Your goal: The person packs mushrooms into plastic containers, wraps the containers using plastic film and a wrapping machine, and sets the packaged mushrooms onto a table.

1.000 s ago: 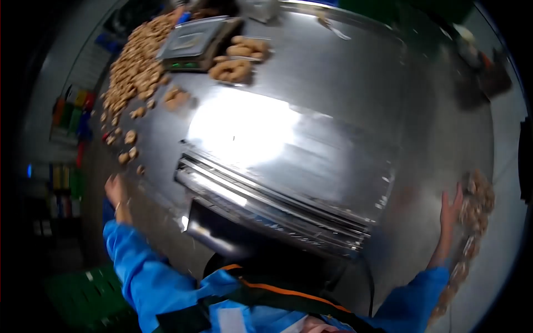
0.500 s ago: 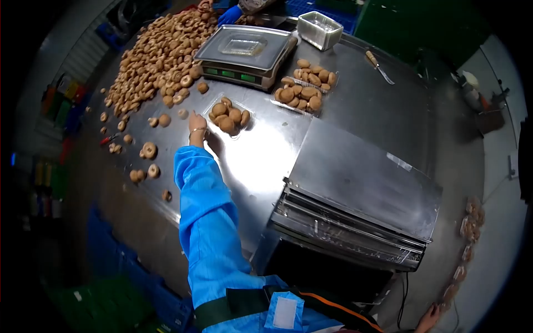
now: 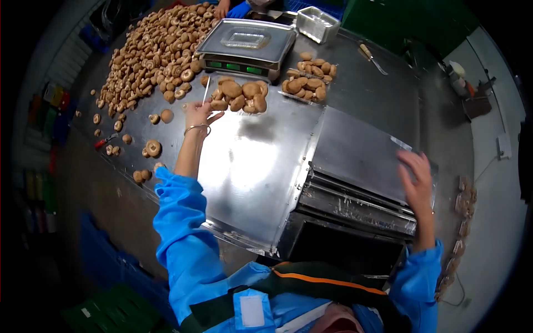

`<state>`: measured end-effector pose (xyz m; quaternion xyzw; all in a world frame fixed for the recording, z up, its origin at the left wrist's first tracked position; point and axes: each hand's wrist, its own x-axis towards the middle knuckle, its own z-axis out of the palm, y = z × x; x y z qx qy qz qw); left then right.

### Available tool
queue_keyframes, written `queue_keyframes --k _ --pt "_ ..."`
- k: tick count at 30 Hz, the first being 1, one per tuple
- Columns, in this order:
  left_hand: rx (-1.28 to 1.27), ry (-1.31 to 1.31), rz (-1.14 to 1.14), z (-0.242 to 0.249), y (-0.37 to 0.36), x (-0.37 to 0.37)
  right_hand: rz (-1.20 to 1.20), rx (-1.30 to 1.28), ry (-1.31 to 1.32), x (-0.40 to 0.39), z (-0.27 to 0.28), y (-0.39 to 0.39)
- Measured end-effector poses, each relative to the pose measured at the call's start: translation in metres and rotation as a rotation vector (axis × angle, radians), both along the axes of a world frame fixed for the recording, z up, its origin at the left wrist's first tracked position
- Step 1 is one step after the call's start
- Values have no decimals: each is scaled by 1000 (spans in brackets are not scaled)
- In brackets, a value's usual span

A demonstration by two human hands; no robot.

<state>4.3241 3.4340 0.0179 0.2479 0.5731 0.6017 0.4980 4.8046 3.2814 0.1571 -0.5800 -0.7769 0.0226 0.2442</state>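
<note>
My left hand point(image 3: 199, 115) grips the left edge of a clear plastic tray of brown mushrooms point(image 3: 236, 95). The tray appears raised off the steel table, with a dark shadow below it. Its far side comes close to the front of the weighing scale point(image 3: 244, 65). My right hand point(image 3: 416, 177) hovers over the right part of a flat metal-topped machine point(image 3: 361, 139), fingers apart and holding nothing. Two more filled trays point(image 3: 304, 89) of mushrooms sit right of the scale. An empty clear tray point(image 3: 244, 38) lies on the scale's platform.
A big mushroom heap point(image 3: 161, 50) covers the table's far left, with loose mushrooms point(image 3: 152, 147) nearer me. Stacked empty trays point(image 3: 317, 25) and a knife point(image 3: 373, 59) are at the back. A red-handled tool point(image 3: 105, 141) lies left. Another person's blue-gloved hand point(image 3: 240, 10) is behind the scale.
The mushroom tray has moved right and toward the scale in my left hand, and appears lifted. My right hand has come up from the lower right to above the machine.
</note>
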Motion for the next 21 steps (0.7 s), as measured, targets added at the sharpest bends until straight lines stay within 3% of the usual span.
queue_keyframes --k 3,5,10,12,14,16,19,20,21 --pt "66 34 -78 68 -24 55 347 21 115 -61 14 32" --pt "99 -2 -167 87 -42 105 425 47 127 -80 13 42" --pt "30 -260 -422 60 -83 250 322 78 54 -20 -38 41" --pt "-38 -231 -525 47 -102 304 262 17 -31 16 -43 12" --pt "79 32 -720 23 -114 334 214 -97 -120 45 -37 -20" --pt "293 546 -893 7 -120 345 189 -83 -193 69 -49 -35" --pt "246 641 -948 13 -125 357 200 59 -342 87 -51 -42" --pt "277 577 -962 -1 -121 355 132 106 -252 93 -47 -47" --pt "305 769 -879 17 -138 350 61 147 -157 102 -41 -56"
